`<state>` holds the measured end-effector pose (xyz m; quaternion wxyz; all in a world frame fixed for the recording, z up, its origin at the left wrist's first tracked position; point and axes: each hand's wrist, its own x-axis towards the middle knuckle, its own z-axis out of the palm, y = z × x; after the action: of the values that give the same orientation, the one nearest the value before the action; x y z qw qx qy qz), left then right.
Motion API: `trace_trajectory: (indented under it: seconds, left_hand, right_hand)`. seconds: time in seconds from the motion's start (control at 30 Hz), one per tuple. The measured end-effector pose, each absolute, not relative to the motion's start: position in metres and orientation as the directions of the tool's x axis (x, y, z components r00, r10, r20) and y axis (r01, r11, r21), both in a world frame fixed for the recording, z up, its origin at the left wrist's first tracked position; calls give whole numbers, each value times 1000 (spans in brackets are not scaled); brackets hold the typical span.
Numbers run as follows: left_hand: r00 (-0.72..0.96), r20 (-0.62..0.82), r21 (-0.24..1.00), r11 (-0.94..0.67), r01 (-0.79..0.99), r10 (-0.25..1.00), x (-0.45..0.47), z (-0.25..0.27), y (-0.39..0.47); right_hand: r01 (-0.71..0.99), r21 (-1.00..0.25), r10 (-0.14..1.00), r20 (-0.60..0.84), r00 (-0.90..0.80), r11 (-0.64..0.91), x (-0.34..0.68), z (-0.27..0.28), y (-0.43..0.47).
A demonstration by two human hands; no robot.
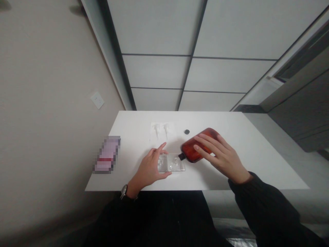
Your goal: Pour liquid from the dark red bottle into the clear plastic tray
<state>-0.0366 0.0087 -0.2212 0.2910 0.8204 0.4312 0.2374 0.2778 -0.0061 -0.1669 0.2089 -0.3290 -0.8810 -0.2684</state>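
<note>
Head camera view: a white rectangular table (264, 157) is standing before a wall of pale framed panels (159, 70), with a white wall socket (97, 100) showing on the left; a pinkish rectangular object (107, 154), blurred into blocks, is lying along the table's left edge, well apart from the hands; near the far edge, two small white stemmed pieces (157, 129) are lying side by side on a pale, see-through sheet (161, 123); a small round black cap (186, 131) is lying to their right, just beyond the bottle; a wristwatch (123, 191) is circling the left wrist.

A reddish-amber, broad-bodied bottle (190, 148) with a black neck is tilting over the table, right of the middle; its long axis is running diagonally, base to the far right, mouth pointing left and toward the person; the neck is overlapping the right end of a clear, shallow, two-welled plastic container (177, 167), though whether they are touching I cannot tell; the container's long axis is running left to right.

The right hand (227, 161) is grasping the bottle from above, fingers spreading across and hiding much of its body; the left hand (151, 168) is gripping the container's left end, thumb at the near edge, fingers at the far one, partly covering the left well.
</note>
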Motion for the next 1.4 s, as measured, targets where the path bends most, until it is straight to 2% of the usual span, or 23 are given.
trace_trajectory:
  seconds: [1.4]
  left_hand:
    - [523,151,688,-469,554,839,-39,-227,8]
  right_hand:
    - [654,432,435,504,-746,621,277,-146,-2]
